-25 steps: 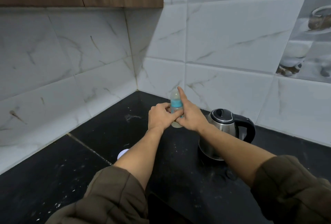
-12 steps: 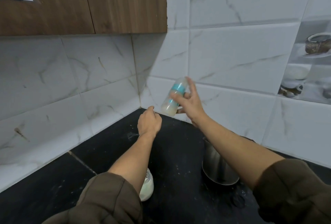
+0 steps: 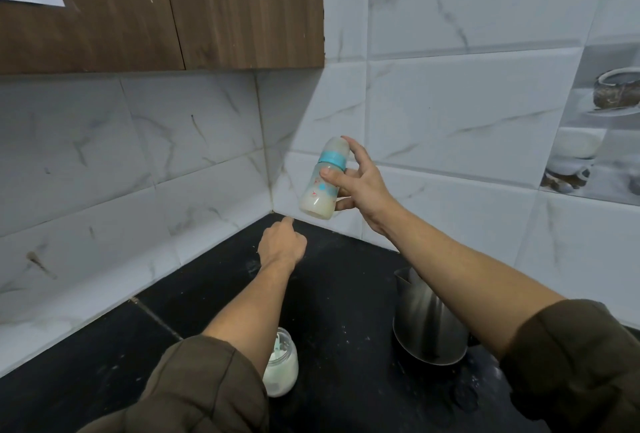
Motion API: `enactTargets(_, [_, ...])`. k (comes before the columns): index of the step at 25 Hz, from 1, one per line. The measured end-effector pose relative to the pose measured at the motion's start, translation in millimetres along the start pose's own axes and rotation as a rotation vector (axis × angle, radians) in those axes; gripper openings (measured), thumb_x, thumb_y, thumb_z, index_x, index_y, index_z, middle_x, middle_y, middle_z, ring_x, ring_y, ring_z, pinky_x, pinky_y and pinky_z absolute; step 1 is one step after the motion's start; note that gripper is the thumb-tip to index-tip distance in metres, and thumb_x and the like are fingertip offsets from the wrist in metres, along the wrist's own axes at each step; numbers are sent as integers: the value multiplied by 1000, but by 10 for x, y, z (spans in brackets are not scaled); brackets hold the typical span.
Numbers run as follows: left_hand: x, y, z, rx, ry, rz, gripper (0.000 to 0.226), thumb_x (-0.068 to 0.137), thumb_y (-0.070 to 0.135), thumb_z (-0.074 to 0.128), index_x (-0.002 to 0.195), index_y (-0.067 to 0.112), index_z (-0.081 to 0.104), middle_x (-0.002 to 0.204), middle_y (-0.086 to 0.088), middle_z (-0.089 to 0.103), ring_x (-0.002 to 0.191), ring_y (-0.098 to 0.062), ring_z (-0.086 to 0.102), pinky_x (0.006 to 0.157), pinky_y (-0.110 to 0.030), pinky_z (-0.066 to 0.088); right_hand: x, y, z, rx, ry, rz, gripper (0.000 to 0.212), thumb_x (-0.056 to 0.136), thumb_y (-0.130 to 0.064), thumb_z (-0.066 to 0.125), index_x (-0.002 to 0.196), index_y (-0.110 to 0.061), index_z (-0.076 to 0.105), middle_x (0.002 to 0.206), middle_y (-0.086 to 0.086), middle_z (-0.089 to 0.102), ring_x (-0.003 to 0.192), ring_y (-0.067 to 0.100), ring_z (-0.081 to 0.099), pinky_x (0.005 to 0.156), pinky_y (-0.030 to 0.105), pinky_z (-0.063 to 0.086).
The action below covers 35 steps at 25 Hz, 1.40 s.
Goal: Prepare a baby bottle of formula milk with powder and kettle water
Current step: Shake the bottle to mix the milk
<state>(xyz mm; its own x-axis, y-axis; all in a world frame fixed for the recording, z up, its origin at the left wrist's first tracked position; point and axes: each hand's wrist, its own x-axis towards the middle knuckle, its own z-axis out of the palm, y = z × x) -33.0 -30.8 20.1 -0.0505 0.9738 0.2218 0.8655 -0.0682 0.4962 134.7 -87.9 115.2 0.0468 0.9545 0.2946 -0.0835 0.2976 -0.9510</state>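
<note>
My right hand (image 3: 360,186) grips a baby bottle (image 3: 320,190) in the air in front of the tiled wall corner. The bottle has a teal collar and a clear cap, and whitish milk fills its lower part; it leans slightly. My thumb crosses its front and my index finger reaches up beside the cap. My left hand (image 3: 282,245) hovers lower over the black counter (image 3: 346,280), fingers curled, index pointing forward, holding nothing. A steel kettle (image 3: 427,325) stands on the counter under my right forearm. An open jar of white powder (image 3: 282,368) with a scoop inside sits beside my left forearm.
Marble-look tiled walls meet in a corner behind the bottle. A wooden wall cabinet (image 3: 166,6) hangs above at the left. White powder specks dot the black counter. A dark round kettle base shows under the kettle.
Both hands held the bottle low on the counter a second ago. My right hand has lifted it up toward the wall, and my left hand has let go and stayed low.
</note>
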Motion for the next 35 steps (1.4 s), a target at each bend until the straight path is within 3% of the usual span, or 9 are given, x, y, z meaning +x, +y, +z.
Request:
enactTargets(5, [-22,9,7,-1,21,2,49,95,10,45,142,18,57,135,-6,65,126,-30,57,92,-42,49,112,-130,-122,446,427,-26,80,95,-26,79,157,-39,31,125,4,64,99,34,78,68,40,66])
enactTargets(7, [-12,25,2,0,24,2,47,95,10,45,140,18,58,134,-7,65,124,-30,58,91,-41,49,102,-154,-126,425,357,18,79,96,-26,79,159,-36,31,127,6,64,98,35,78,68,42,66])
enactTargets(11, [-36,80,31,15,15,27,46,96,11,46,141,18,57,133,-7,66,123,-30,59,91,-42,50,-6,-120,-71,81,-31,6,82,86,-31,86,155,-39,42,119,10,74,81,29,78,59,36,61])
enactTargets(16, [-62,24,20,32,22,38,49,95,11,45,142,18,57,135,-6,66,125,-31,58,94,-42,49,114,-223,-236,445,359,-38,84,94,-30,80,161,-37,30,138,14,61,92,32,80,71,43,65])
enactTargets(21, [-60,31,-33,61,18,58,47,96,13,47,143,18,57,135,-8,65,124,-31,58,94,-43,50,-24,-159,-187,52,-22,-5,90,76,-41,90,154,-41,45,131,13,70,86,31,79,64,40,63])
enactTargets(26, [-99,27,-73,78,23,61,44,95,12,46,137,15,61,130,-10,67,122,-32,58,94,-44,50,100,-285,-175,479,386,-27,78,96,-28,78,160,-34,33,138,11,59,90,33,81,72,44,66])
enactTargets(31, [-111,65,-128,78,21,89,37,96,13,48,131,14,62,123,-10,67,114,-31,60,90,-45,53,-57,-270,-62,53,-68,6,76,89,-32,84,154,-39,45,126,11,71,86,34,78,63,39,63])
enactTargets(32, [-115,74,-148,75,26,93,35,96,13,48,129,14,62,122,-10,68,113,-31,61,89,-44,54,-62,-280,-69,66,-36,-25,78,88,-33,85,154,-40,44,128,10,71,86,33,79,62,38,63])
enactTargets(35, [-133,65,-176,66,41,97,33,95,12,47,123,12,64,121,-10,69,111,-32,61,88,-44,54,14,-354,-135,408,340,-41,77,95,-28,79,158,-36,35,138,11,61,85,31,81,68,41,65])
